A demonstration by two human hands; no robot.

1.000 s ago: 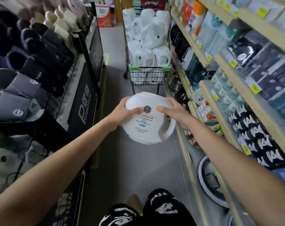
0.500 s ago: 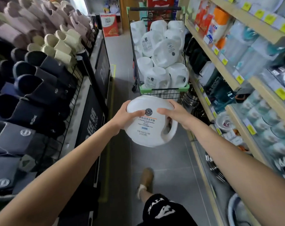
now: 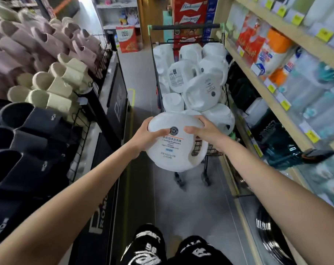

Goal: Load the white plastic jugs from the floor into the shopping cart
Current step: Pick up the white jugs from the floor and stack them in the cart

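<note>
Closing on the shopping cart (image 3: 210, 149) since the earlier frames: the carried white jug (image 3: 171, 146), formerly well short of the near wire wall, is now hanging right at it, its upper edge overlapping the heap of loaded jugs (image 3: 202, 92) inside; the strip of aisle between person and cart is shrinking. Left hand (image 3: 144, 137) is cupping the jug's left shoulder, thumb lying across the label face; right hand (image 3: 207, 133) is gripping the right shoulder above the moulded handle, thumb likewise in front; both are holding the one jug, label facing the camera. Judgement: the carry is nearly ending; the lift over the near rim and the release are remaining, and the heap is leaving little level room, so a perch on top is looking likely. Surroundings: grey floor (image 3: 191, 203) is running between a slipper rack (image 3: 57, 83) on the left and wooden shelving (image 3: 273, 94) of packaged goods on the right; red beer cartons (image 3: 191, 16) are standing beyond the cart; no jug is showing on the floor in view.
</note>
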